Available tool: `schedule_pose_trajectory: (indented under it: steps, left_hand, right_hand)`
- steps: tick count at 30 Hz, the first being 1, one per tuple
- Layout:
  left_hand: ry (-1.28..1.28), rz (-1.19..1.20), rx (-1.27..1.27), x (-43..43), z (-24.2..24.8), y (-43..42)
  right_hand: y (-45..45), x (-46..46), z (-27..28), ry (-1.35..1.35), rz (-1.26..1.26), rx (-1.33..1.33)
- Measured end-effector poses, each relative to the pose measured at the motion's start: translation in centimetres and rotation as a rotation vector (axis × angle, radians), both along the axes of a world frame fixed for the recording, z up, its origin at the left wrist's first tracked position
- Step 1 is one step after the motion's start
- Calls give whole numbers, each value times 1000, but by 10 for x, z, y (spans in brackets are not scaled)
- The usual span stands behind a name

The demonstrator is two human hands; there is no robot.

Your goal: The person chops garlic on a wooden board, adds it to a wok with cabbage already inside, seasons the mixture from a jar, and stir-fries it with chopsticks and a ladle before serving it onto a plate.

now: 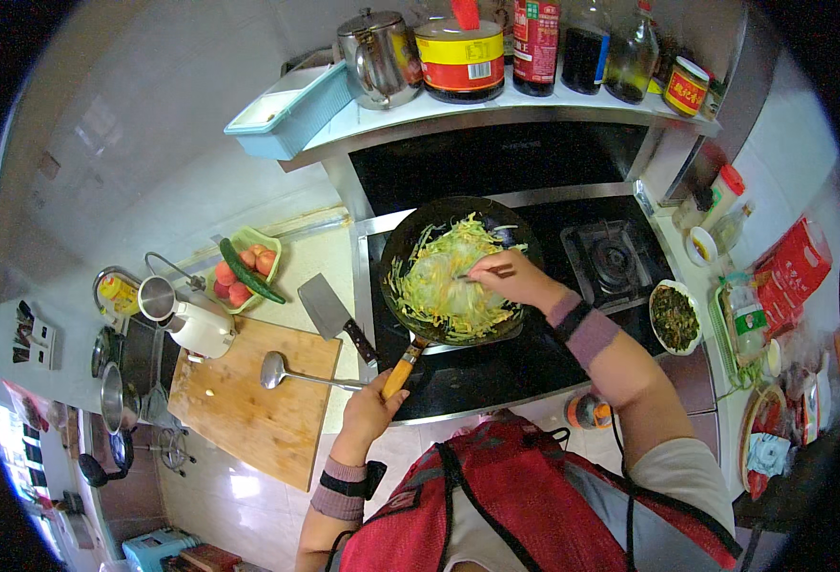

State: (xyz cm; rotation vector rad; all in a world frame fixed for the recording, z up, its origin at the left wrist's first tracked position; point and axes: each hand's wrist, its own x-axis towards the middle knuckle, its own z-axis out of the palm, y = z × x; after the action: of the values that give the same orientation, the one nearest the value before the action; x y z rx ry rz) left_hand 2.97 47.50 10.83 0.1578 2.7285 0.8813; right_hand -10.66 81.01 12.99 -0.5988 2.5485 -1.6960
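Observation:
My left hand (370,412) is closed around the yellow wooden handle (400,372) of a black wok (404,247), which sits on the left side of the gas hob. Shredded green vegetable with yellow bits (445,286) fills the wok, blurred in the middle by motion or steam. Over the food, my right hand (507,277) grips thin dark chopsticks (463,277), largely hidden by the fingers, their tips in the shreds. A steel ladle (274,370) lies on the wooden cutting board (248,422), its handle reaching to beside my left hand.
Left of the hob lies a cleaver (325,307), near a green basket (277,239) of round red fruit and a cucumber (245,268). A white kettle (202,329) stands on the board. A plate of dark greens (675,318) sits right of the rear burner (612,259). Bottles (534,50) line the shelf.

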Motion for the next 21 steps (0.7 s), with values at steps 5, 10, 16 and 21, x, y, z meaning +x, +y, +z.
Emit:
schedule_pose_trajectory:
  steps: [5, 10, 16, 21]
  left_hand:
    - [64, -32, 8, 2, -7, -2]
    - [-28, -27, 0, 0, 8, 3]
    - [-62, 24, -3, 3, 5, 2]
    - [-55, 11, -24, 1, 7, 5]
  right_hand:
    - [19, 30, 62, -329, 98, 43]
    - [13, 4, 36, -140, -14, 151]
    - [43, -9, 44, -129, -474, -87]
    - [17, -26, -18, -129, -378, -210]
